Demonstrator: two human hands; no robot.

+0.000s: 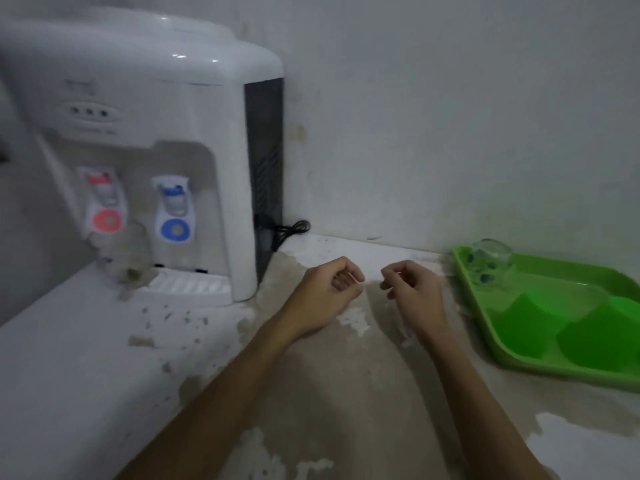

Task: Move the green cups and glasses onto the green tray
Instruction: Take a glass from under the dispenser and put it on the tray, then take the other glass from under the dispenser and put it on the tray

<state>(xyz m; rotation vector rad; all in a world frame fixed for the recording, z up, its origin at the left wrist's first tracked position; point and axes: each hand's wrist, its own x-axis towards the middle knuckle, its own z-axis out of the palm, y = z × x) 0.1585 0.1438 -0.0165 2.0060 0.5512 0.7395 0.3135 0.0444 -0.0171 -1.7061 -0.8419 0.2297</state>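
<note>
Both my hands hang over the worn, patchy counter top [346,393] with nothing in them. My left hand [322,299] is loosely curled, fingers bent toward the palm; my right hand [415,296] is the same, thumb and fingers half closed on air. The two sit close together but apart.

At three o'clock lies the green plastic tray [474,306], rectangular with a raised rim. It carries green plastic cups [568,327], blurred, apparently upturned, and at its far corner a clear drinking glass with blue dots [490,263], mouth down.

At ten o'clock stands the white water dispenser [138,133]. Beneath its red tap a clear glass [130,252] rests on the edge of the drip tray; it is faint and smeared, and I cannot tell whether it holds water.

Judgement: that glass looks like the one item not yet on the tray. To do this well, I should send the left hand to ten o'clock, open wide, grip the wall below the rim, lift clear of the tap before swinging toward three o'clock, and set it in bare tray space beside the dotted glass, not against the cups.
</note>
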